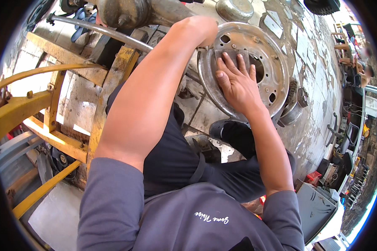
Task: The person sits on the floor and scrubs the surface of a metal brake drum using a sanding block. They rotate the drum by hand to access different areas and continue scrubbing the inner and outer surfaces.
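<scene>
A round steel wheel rim (272,81), bare and stained brown, stands tilted in front of me. Its disc has bolt holes, larger slots and a wide centre hole. My right hand (238,85) lies flat on the disc, fingers spread. Under those fingertips is a thin grey-brown piece (232,53) that resembles sandpaper; the palm hides most of it. My left hand (199,31) is bent over the rim's upper left edge with fingers curled against it. The wrist and back of the hand hide part of that grip.
Worn yellow metal frame parts (52,100) and a long steel bar (100,28) fill the left side. A large rusty metal housing (121,14) sits at the top. A round metal part (234,9) lies beyond the rim. Right are a red crate (313,178) and a grey case (316,209).
</scene>
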Demonstrator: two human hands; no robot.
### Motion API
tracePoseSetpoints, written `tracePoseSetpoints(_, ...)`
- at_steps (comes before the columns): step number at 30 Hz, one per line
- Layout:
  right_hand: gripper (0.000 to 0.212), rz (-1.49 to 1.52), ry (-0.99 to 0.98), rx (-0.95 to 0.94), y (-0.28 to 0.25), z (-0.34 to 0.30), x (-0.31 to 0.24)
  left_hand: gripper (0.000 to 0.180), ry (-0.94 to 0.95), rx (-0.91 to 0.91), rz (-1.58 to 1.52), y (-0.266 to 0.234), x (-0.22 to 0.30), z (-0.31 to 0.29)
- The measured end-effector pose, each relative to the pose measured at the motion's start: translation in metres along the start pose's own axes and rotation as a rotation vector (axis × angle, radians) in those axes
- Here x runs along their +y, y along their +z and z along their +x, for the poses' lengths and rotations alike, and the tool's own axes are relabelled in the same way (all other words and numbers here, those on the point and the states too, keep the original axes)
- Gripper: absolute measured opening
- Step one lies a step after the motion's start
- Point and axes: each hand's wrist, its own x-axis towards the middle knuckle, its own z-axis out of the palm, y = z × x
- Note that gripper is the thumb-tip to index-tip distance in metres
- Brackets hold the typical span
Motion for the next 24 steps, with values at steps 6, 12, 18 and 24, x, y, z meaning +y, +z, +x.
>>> tracePoseSetpoints(6,0.061,0.042,0.002,-0.063,-0.007,-0.019,0.007,0.033,-0.052,-0.028,-0.021,-0.003,-0.002,0.004)
tracePoseSetpoints(12,0.059,0.006,-0.002,-0.034,-0.006,0.007,0.003,0.034,-0.023,0.003,0.003,-0.009,-0.001,-0.001)
tracePoseSetpoints(18,0.057,0.047,-0.039,-0.036,-0.006,-0.022,0.012,0.034,-0.072,-0.023,-0.006,-0.009,0.001,0.002)
tracePoseSetpoints(24,0.057,0.077,-0.091,-0.076,-0.013,-0.007,0.023,0.034,0.009,0.005,0.024,-0.010,-0.002,-0.002)
